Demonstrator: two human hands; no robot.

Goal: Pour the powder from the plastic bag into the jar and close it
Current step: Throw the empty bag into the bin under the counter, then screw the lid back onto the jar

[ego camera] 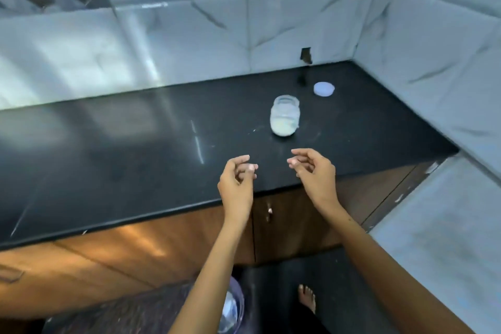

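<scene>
Standing open on the black surface [135, 144], the jar [285, 116] holds powder and looks light, smooth, breakable; grip its sides. Lid [324, 88] lies near. Left hand [238, 179] and right hand [311, 168] hover loosely curled, grasping nothing.

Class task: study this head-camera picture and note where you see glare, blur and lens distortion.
Head view: bright glare streaks cross the glossy black countertop and grey marbled wall tiles; the clear glass jar holding white powder and the round white lid look soft and slightly blurred; wide-angle distortion bends the counter edge and tile lines.
</scene>
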